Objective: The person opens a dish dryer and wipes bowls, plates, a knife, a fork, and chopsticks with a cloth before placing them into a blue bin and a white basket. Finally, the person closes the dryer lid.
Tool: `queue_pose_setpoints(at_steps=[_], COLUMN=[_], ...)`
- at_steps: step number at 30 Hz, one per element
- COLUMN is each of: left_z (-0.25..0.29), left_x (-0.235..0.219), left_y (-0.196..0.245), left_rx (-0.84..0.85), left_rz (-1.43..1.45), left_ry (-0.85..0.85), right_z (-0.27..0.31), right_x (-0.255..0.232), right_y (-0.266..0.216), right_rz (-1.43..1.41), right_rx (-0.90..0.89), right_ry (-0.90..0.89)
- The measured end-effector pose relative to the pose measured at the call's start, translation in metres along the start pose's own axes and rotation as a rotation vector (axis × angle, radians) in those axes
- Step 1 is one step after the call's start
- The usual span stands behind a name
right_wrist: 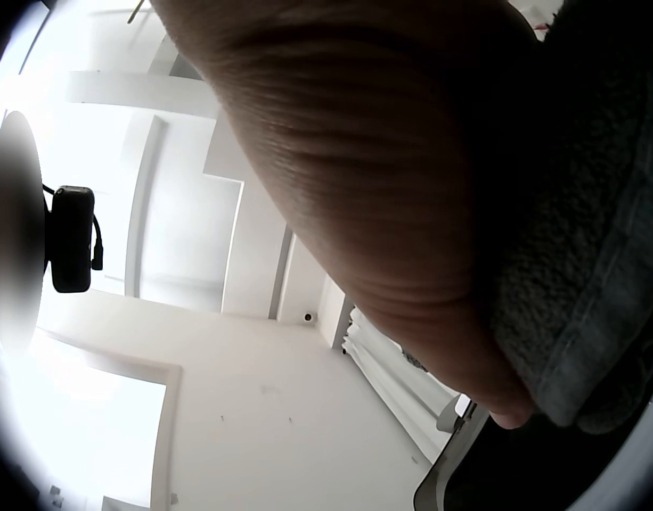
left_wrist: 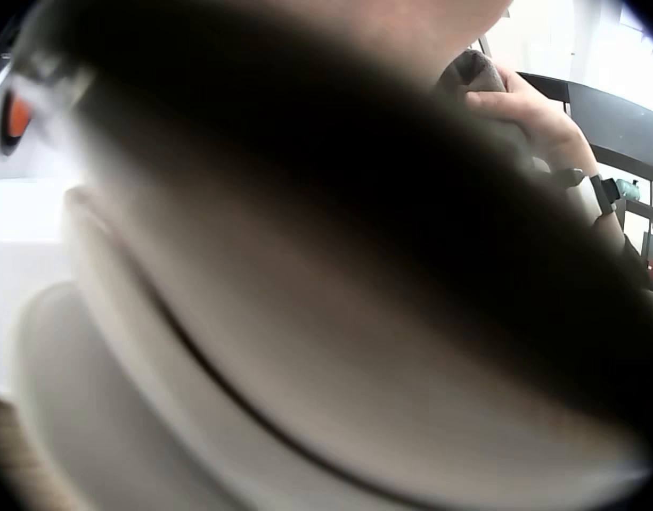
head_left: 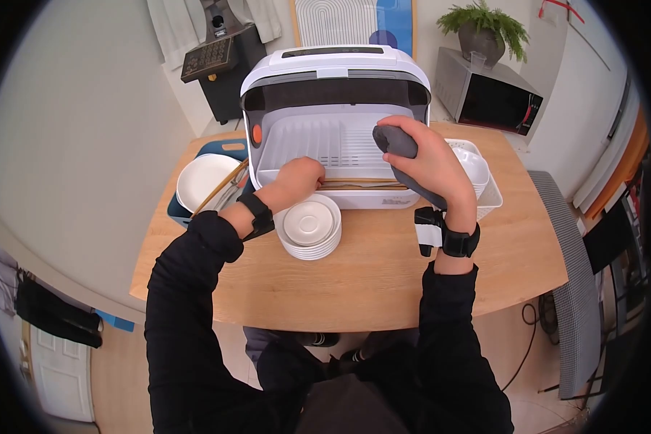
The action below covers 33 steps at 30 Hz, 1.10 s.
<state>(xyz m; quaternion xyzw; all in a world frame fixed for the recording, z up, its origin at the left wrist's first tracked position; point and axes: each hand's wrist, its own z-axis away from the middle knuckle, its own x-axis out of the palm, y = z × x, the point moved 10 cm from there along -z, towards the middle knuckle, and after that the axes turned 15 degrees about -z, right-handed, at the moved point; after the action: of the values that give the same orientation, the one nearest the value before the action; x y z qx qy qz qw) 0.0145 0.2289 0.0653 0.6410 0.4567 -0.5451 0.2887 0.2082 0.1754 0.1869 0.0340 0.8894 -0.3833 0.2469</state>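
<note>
My right hand [head_left: 434,163] grips a bunched dark grey cloth [head_left: 399,145], raised over the right side of a white dish cabinet [head_left: 333,61] whose front is open. In the right wrist view, the cloth's fuzzy weave [right_wrist: 582,234] shows beside the palm. My left hand [head_left: 296,179] is at the cabinet's front edge, fingers curled downward. Thin brown chopsticks [head_left: 365,184] lie along that edge, right beside these fingers. I cannot tell whether the left fingers hold anything. Just below the left hand stands a stack of white dishes [head_left: 309,228], also blurred close up in the left wrist view.
Inside the cabinet is a ribbed white rack [head_left: 304,141]. On the left, a blue basket [head_left: 177,211] holds a white bowl [head_left: 202,181] and utensils. A white basket [head_left: 493,199] with white bowls [head_left: 472,170] stands right. A microwave [head_left: 495,98] is behind the wooden table [head_left: 369,275].
</note>
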Motion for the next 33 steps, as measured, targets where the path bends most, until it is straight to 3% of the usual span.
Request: queue_pose_setpoints(at_steps=[16,19,22,25,31,33], left_z=[-0.006,-0.003,0.002,0.018,0.052,0.064], left_x=[-0.005,-0.008,-0.021,-0.060,-0.125,-0.142], left_y=[-0.011,-0.018,-0.024,-0.014,0.018,0.039], left_rx=[0.138,0.090,0.022,0.117,-0.020,0.033], left_rz=[0.142,0.291,0.225,0.065,0.008,-0.158], left_ry=[-0.144,-0.144,-0.149,0.081,0.335,0.531], right_z=[0.001,0.000,0.000,0.000,-0.005,-0.005], right_x=[-0.002,-0.003,-0.003,-0.004,-0.002,0.003], right_y=[0.004,0.005,0.003,0.000,-0.022,-0.035], right_rz=[0.022,0.016,0.020,0.026,-0.065,-0.103], right_rx=[0.033,0.025,-0.004,-0.007,-0.107,-0.188], right_ry=[0.016,0.017,0.018,0.032,0.135,0.153])
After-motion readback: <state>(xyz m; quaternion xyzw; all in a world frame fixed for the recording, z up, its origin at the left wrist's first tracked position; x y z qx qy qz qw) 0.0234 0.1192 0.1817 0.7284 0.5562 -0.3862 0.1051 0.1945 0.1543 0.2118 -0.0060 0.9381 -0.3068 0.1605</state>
